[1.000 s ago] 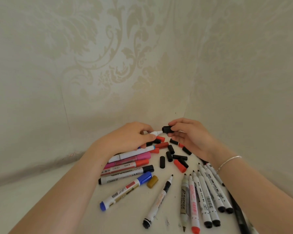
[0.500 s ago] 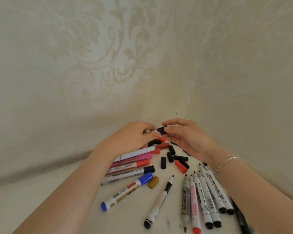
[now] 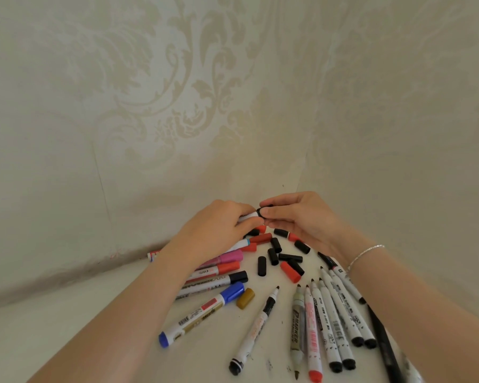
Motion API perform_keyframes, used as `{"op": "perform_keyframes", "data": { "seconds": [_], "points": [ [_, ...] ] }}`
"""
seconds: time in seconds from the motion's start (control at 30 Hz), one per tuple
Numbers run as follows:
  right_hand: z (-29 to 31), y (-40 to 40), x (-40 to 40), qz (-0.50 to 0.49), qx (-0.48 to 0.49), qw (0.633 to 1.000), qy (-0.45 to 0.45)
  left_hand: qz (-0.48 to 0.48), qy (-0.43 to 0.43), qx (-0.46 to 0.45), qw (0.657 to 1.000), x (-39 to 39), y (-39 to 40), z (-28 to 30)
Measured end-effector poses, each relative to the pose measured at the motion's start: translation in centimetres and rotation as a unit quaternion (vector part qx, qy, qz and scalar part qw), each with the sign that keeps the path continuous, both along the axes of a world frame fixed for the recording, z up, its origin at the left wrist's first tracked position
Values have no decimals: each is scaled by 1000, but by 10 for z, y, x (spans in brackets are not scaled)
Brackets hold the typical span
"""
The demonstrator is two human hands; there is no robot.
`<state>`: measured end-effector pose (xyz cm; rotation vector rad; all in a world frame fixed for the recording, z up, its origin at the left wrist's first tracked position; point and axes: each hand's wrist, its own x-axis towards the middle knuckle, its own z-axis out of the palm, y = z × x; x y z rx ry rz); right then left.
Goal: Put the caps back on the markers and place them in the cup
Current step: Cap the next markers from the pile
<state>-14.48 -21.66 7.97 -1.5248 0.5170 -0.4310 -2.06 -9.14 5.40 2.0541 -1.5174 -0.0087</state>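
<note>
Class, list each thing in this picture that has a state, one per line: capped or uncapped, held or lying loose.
left hand: grips white marker
right hand: pinches black cap
white marker: held, black cap at its tip
blue marker: capped, lying
pink marker: capped, lying
gold cap: loose
red cap: loose
black-tipped marker: uncapped, lying

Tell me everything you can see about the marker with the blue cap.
The marker with the blue cap lies flat on the white table, slanted, cap end away from the person. Its body looks like white plastic, with a barcode, a red patch and gold print; the near end is blue too. The cap is on. A loose gold cap lies beside the blue cap. No hand touches it.
</note>
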Motion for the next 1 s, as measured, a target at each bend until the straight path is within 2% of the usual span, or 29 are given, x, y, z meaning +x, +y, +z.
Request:
{"op": "perform_keyframes", "data": {
  "seconds": [0.27, 0.37, 0.5, 0.63, 0.7, 0.8, 0.9, 1.0],
  "points": [
    [-9, -5, 4, 7, 3, 999, 34, 6, -52, 25, 998, 0, -2, -8],
    [-13, -6, 2, 32, 31, 997, 59, -19, 3, 68, 998, 3, 0, -5],
    [-14, -5, 4, 33, 80, 996, 33, -31, 67, 79, 994, 5, 2, 0],
    [-19, -3, 6, 52, 85, 995, 32, -58, 203, 138, 968, 5, 8, 5],
    [-20, -5, 4, 52, 66, 995, 45, -48, 175, 178, 967, 10, 11, 8],
    [-21, -18, -7, -11, -32, 995, 92, -6, 95, 257, 962, 19, 19, 12],
    [-23, -26, -21, -43, -130, 977, 166, 16, 46, 306, 951, 23, 22, 11],
    [-27, -23, -28, -39, -175, 959, 218, 27, -5, 327, 944, 15, 18, 6]
  ]
}}
